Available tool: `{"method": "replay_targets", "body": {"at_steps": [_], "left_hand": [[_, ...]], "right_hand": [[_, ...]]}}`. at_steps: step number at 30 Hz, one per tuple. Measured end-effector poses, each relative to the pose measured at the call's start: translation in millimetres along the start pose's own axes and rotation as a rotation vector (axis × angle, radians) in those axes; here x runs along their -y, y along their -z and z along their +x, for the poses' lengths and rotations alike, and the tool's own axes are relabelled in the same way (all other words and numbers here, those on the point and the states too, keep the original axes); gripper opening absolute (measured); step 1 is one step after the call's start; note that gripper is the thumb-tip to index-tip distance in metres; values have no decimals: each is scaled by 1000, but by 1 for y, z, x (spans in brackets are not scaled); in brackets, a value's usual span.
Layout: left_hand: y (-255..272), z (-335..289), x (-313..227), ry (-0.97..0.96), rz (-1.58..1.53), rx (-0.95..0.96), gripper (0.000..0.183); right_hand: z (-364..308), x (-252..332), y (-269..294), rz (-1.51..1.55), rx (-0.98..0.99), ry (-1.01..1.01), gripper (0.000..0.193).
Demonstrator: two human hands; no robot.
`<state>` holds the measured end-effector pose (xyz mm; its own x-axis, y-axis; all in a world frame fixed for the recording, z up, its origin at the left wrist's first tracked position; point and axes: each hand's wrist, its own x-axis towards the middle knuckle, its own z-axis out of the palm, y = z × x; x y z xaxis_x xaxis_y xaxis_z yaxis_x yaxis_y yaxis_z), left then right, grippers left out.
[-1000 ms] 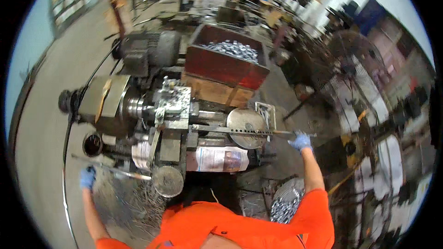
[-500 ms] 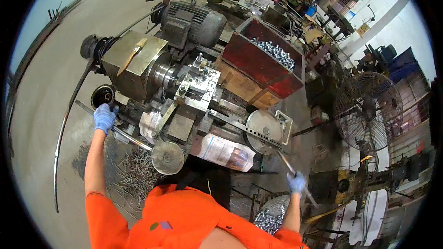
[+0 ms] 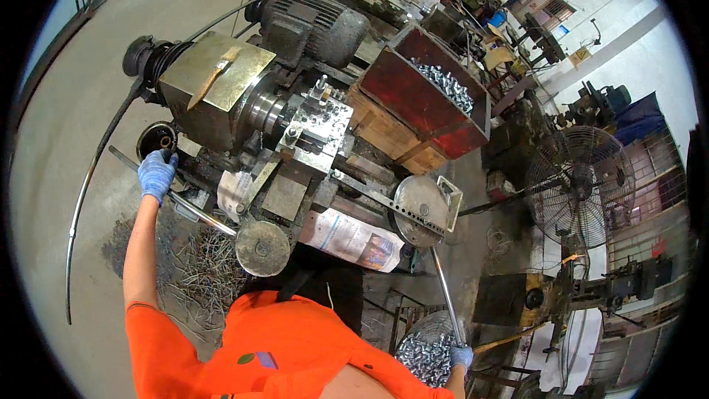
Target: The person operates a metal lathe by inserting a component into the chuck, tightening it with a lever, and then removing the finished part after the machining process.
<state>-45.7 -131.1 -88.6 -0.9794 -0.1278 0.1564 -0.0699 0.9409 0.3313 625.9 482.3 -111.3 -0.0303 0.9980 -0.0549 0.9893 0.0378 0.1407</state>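
Note:
A small lathe-like machine stands before me, with a round metal chuck (image 3: 267, 112) and a metal tool block (image 3: 319, 133) beside it. My left hand (image 3: 156, 176), in a blue knitted glove, is closed around a long metal lever (image 3: 207, 216) leading to a round disc (image 3: 262, 249) at the machine's front. Just beyond those fingers sits a dark round cup (image 3: 155, 140). My right hand (image 3: 461, 355), also gloved, is closed at the lower end of a second metal lever (image 3: 444, 284), which hangs below a larger disc (image 3: 418, 210). Its fingers are partly hidden.
Behind the machine stands a red bin (image 3: 421, 96) with small metal parts. A basket of shiny parts (image 3: 425, 357) lies beside my right hand. A brush (image 3: 214, 77) rests on the housing. Metal shavings (image 3: 203, 281) cover the floor at left; a fan (image 3: 581, 186) stands right.
My right hand has swung the right lever down and toward me, from outward right to steeply downward by the parts basket. My left hand keeps hold of its lever with little movement.

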Motion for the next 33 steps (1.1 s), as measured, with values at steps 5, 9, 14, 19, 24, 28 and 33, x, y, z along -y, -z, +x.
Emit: {"method": "replay_targets", "body": {"at_steps": [5,9,14,19,24,28,33], "left_hand": [[3,0,-2,9,22,7,29],[4,1,-3,7,26,23,30],[5,0,-4,4,54,-1,29],[6,0,-5,-19,49,9,30],[2,1,-1,-14,46,19,32],[0,3,1,2,86,30,34],[2,2,-2,-7,66,31,35]], "right_hand": [[-1,-6,-3,15,32,-35,45],[-1,-14,-9,44,27,6,43],[0,-13,-15,42,-9,13,37],[-7,-10,-12,-8,-29,16,37],[-16,-3,-2,32,-4,4,38],[-19,-1,-2,55,-45,-24,39],[-21,0,-5,32,-71,-8,34]]}}
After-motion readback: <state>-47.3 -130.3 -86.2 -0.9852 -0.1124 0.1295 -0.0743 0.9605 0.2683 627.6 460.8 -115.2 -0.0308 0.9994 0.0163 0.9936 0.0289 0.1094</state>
